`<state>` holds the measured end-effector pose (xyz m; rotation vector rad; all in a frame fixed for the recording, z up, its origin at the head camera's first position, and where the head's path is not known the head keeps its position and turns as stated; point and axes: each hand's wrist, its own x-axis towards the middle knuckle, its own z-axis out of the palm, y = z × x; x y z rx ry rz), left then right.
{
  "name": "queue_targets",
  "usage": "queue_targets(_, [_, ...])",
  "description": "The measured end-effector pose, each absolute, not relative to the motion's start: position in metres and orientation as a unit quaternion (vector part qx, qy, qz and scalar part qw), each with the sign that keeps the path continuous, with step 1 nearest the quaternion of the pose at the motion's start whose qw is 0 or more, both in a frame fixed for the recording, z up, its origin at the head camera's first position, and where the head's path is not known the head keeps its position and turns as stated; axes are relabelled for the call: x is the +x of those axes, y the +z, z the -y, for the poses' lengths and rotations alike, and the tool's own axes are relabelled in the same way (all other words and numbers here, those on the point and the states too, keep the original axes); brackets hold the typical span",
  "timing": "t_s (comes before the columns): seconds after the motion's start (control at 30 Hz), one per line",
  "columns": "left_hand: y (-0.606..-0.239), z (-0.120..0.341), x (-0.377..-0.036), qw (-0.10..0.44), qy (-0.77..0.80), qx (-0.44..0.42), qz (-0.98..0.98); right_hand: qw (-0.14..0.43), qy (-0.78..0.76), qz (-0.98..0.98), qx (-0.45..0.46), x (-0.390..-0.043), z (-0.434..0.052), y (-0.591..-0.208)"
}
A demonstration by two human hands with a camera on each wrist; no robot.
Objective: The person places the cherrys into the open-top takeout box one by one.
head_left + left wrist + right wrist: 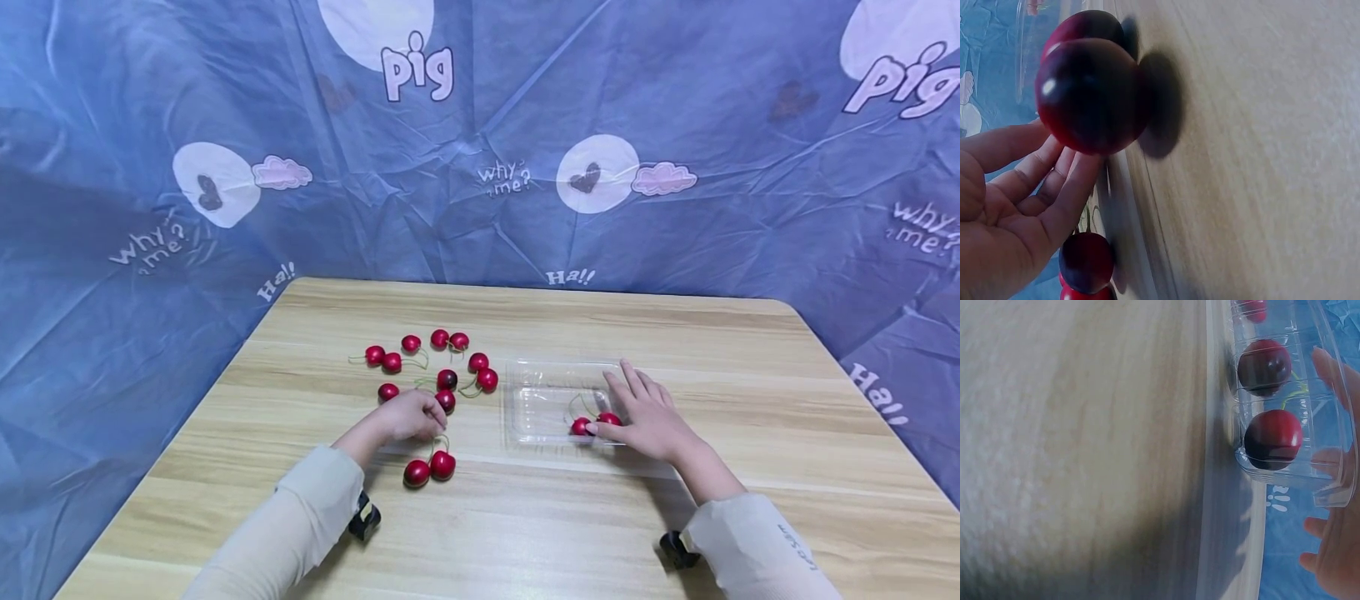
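Observation:
My left hand (pixel 411 417) is low over the table, fingers bent down beside the stems of a near pair of cherries (pixel 442 466). In the left wrist view a dark red cherry (pixel 1088 97) covers the fingertips, so any hold on a stem is hidden. Both cherries of that pair sit on the tabletop. My right hand (pixel 651 421) rests spread over the right side of a clear plastic box (pixel 525 437), thumb beside two stemmed cherries (pixel 608 419) inside it. Through its transparent wall, the right wrist view shows a red cherry (pixel 1272 439) on the box's bottom.
Several loose cherries with green stems lie left of the box, including a cherry (pixel 411 343) toward the back and a cherry (pixel 487 380) close to the box. The wooden table (pixel 675 333) meets a blue printed cloth (pixel 480 233) behind. A black wrist mount (pixel 365 518) hangs under the left cuff.

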<state>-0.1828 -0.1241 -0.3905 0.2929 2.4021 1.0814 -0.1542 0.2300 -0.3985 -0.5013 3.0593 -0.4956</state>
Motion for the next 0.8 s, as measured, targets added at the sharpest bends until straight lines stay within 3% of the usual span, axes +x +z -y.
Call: queue_targets(0.8, [-0.3916, 0.1336, -0.1823, 0.293, 0.477, 0.156, -0.814, 0.004, -0.163, -0.974, -0.160, -0.1545, -0.2305, -0.3983])
